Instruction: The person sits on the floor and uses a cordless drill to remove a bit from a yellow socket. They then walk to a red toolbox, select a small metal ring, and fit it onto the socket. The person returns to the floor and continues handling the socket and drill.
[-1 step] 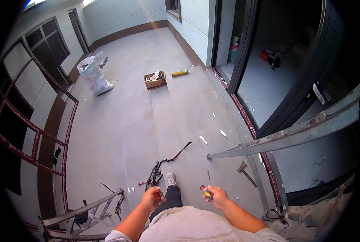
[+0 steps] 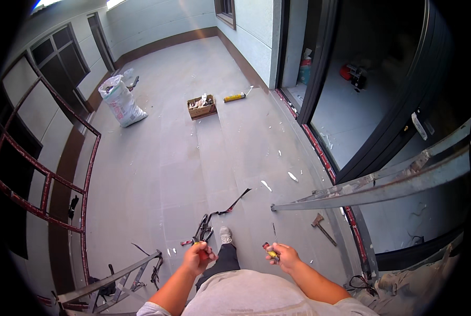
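Observation:
My left hand (image 2: 197, 259) is closed round a red and yellow tool handle (image 2: 202, 254), mostly hidden by the fingers. My right hand (image 2: 285, 258) pinches a screwdriver (image 2: 272, 253) with a red and yellow grip; a thin dark shaft points away from me just above the fingers. Both hands are held apart in front of my body, above the floor. Beyond the left hand, a tangle of black straps (image 2: 204, 227) lies by my shoe (image 2: 226, 235). A hatchet (image 2: 324, 229) rests on the floor to the right of my right hand.
A metal ladder (image 2: 372, 195) slants in from the right, another metal frame (image 2: 111, 279) stands lower left. Farther off are a cardboard box (image 2: 202, 111), a yellow sealant tube (image 2: 235, 97) and a white sack (image 2: 122, 102). A red-brown frame (image 2: 88, 174) leans left; a dark glass door (image 2: 372, 95) stands right.
The view has shifted very slightly. Both hands keep their hold and have hardly moved.

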A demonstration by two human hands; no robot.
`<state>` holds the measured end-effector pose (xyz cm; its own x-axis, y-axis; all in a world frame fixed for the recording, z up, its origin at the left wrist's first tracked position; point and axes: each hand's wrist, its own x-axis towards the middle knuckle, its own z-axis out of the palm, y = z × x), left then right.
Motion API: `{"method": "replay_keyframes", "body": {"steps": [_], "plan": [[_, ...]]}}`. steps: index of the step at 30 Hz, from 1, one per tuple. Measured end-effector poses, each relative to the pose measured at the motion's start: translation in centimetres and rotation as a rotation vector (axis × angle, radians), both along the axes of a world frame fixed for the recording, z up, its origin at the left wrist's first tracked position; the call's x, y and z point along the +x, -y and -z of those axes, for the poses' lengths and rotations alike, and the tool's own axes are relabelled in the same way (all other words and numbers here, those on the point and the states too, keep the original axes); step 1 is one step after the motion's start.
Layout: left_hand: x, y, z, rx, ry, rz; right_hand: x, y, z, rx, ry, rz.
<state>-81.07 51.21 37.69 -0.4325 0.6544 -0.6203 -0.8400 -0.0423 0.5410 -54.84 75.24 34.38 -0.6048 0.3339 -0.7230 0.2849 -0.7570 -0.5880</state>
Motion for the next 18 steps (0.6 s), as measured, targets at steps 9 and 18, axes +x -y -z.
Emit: {"method": "replay_keyframes", "body": {"steps": [9,18], "plan": [[-21.6,-20.1,-37.2,1.271,-0.51,0.229,-18.9,-16.3,-2.0,0.045,0.057,0.188],[-29.1,-41.7,-43.7,1.621,-0.586,0.734,-27.2,-32.7,-6.9,0.128,0.012,0.378]]}}
